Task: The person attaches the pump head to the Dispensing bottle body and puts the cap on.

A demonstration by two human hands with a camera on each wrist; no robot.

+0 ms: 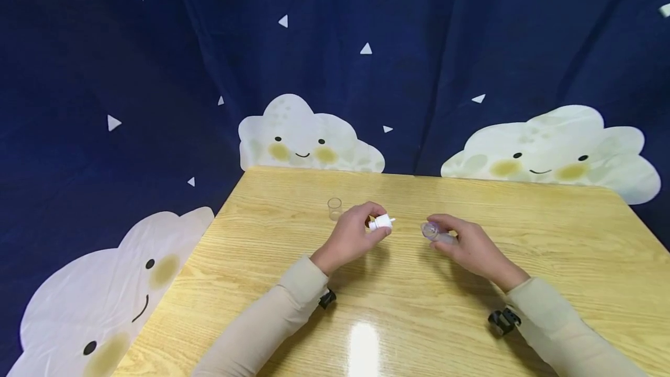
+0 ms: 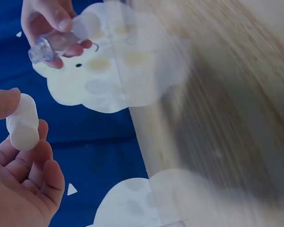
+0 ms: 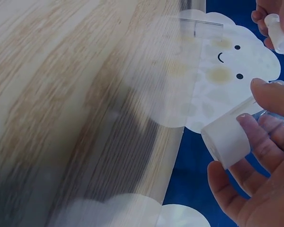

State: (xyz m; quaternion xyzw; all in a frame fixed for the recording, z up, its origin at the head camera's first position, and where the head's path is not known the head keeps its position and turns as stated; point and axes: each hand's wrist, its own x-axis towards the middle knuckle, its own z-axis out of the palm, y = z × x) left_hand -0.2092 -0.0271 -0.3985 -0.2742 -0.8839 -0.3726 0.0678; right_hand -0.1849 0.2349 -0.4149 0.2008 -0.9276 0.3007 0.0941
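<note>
My left hand (image 1: 356,228) pinches a small white pump top (image 1: 384,221) between thumb and fingers, and a thin tip sticks out of it to the right. In the left wrist view the white pump top (image 2: 23,123) shows its round, smooth end. Across a short gap, my right hand (image 1: 468,243) grips a small bottle (image 1: 445,238) on its side, with its clear neck (image 1: 430,230) pointing left toward the pump top. The right wrist view shows the bottle's whitish body (image 3: 226,139) between thumb and fingers. Both hands are above the table.
A clear, cup-shaped cap (image 1: 335,209) stands on the wooden table (image 1: 293,237), just beyond the left hand. A dark blue curtain (image 1: 408,74) with clouds and white triangles hangs behind and left of the table. Small black cameras (image 1: 504,321) are worn at the wrists.
</note>
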